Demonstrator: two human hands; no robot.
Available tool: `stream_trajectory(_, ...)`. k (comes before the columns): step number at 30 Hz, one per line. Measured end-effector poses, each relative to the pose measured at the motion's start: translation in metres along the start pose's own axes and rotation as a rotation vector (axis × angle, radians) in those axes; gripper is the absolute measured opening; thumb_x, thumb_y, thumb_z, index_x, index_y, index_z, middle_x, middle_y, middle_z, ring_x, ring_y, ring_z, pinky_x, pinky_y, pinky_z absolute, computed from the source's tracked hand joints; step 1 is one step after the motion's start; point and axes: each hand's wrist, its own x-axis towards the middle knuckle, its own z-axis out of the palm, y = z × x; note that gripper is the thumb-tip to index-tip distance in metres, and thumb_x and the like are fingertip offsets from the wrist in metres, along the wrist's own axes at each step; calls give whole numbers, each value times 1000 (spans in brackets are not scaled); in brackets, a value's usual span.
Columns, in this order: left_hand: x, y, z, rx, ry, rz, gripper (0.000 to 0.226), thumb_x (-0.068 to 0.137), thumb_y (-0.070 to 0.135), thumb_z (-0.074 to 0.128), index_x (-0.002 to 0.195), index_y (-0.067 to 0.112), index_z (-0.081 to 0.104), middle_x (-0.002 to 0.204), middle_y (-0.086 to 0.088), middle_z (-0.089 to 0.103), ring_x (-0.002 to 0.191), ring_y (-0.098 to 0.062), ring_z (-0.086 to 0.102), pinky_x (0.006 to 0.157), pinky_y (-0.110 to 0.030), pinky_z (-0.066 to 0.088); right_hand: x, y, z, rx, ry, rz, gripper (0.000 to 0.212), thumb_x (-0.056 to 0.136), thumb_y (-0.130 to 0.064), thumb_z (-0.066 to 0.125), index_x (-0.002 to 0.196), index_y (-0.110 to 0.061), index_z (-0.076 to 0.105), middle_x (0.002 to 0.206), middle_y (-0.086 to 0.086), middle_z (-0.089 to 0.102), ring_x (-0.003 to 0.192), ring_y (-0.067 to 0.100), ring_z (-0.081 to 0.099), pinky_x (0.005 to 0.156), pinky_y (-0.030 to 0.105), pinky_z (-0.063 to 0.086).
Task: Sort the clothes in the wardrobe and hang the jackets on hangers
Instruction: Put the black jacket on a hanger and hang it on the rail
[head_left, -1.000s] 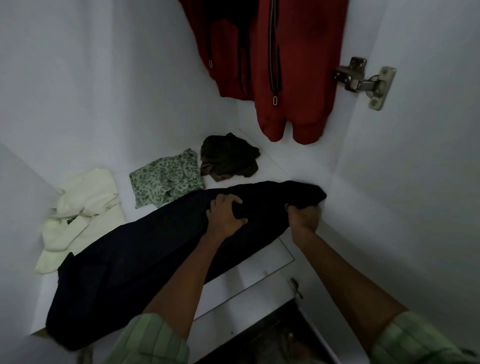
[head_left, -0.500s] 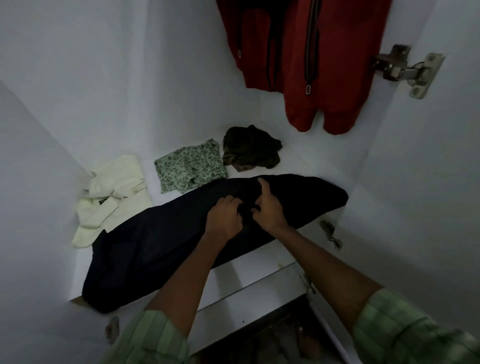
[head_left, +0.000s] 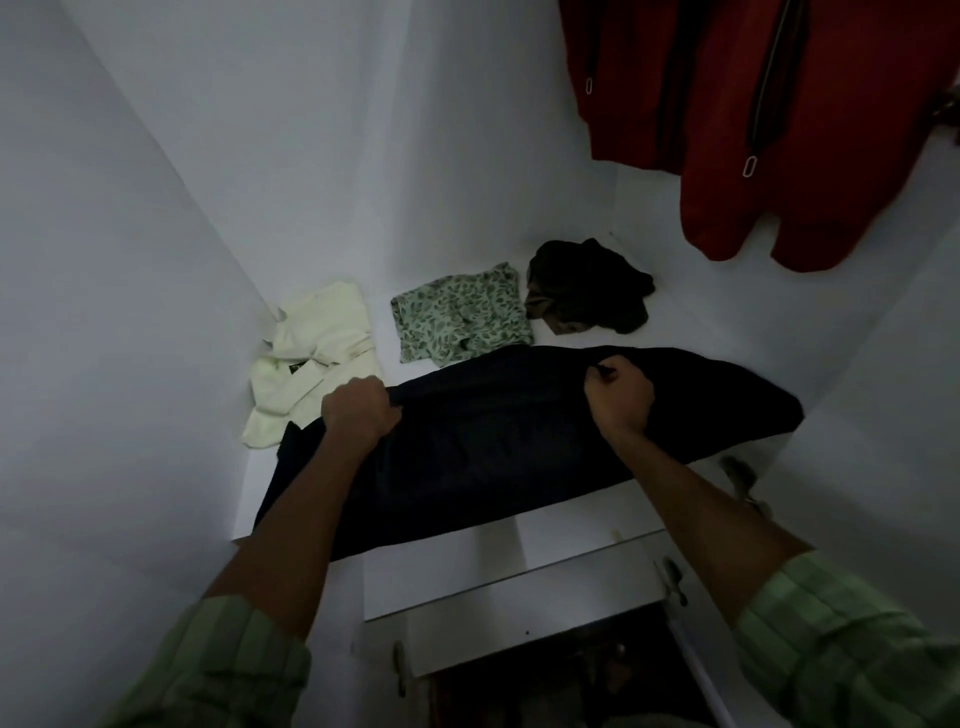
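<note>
White wardrobe shelf (head_left: 587, 514): both hands, left hand (head_left: 358, 413) and right hand (head_left: 618, 397), grip dark garment (head_left: 498, 441).

White wardrobe shelf (head_left: 582, 514) carries four garments. Dark navy garment (head_left: 509, 447) sprawls across front, one end overhanging shelf edge at left. Behind it: cream shirt (head_left: 311, 358) crumpled in left corner, green leaf-print cloth (head_left: 462, 314) at centre, dark olive garment (head_left: 587, 288) bunched just beside it, right.
</note>
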Motion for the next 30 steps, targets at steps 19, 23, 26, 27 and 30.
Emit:
stream_trajectory(19, 171, 242, -42, -500, -56, 627, 93, 77, 29, 61, 161, 21, 22, 158, -24, 29, 142, -47, 36, 111, -58, 39, 101, 16, 13, 319, 188, 152, 36, 87, 12, 53, 104, -15, 71, 90, 2, 69, 85, 16, 67, 83, 35, 59)
stream_trajectory(23, 148, 275, -4, -292, 15, 952, 75, 80, 36, 63, 151, 45, 39, 165, -7, 22, 143, -39, 32, 112, -60, 33, 100, 18, 12, 332, 224, 127, 32, 79, 12, 59, 91, -18, 59, 87, 3, 66, 82, 18, 64, 74, 29, 55)
stream_trajectory(26, 138, 286, 8, -181, -56, 1013, 78, 89, 28, 62, 151, 57, 26, 168, 5, 5, 148, -34, 16, 115, -62, 19, 97, 15, 11, 305, 167, 101, 28, 77, 7, 62, 84, -20, 67, 84, -5, 69, 79, 10, 65, 71, 22, 54)
stream_trajectory(27, 138, 286, 8, -174, -44, 1021, 75, 89, 27, 62, 149, 57, 28, 168, 5, 3, 148, -34, 15, 114, -62, 18, 95, 13, 10, 297, 141, 87, 27, 78, 6, 62, 84, -19, 71, 84, -7, 70, 78, 6, 65, 71, 19, 54)
stream_trajectory(30, 142, 279, 0, -127, 90, 1077, 49, 82, 35, 68, 129, 43, 56, 166, -2, 17, 144, -33, 24, 109, -57, 27, 90, 11, 8, 301, 75, 68, 28, 82, 4, 60, 82, -17, 78, 83, -9, 74, 78, 3, 68, 71, 15, 55)
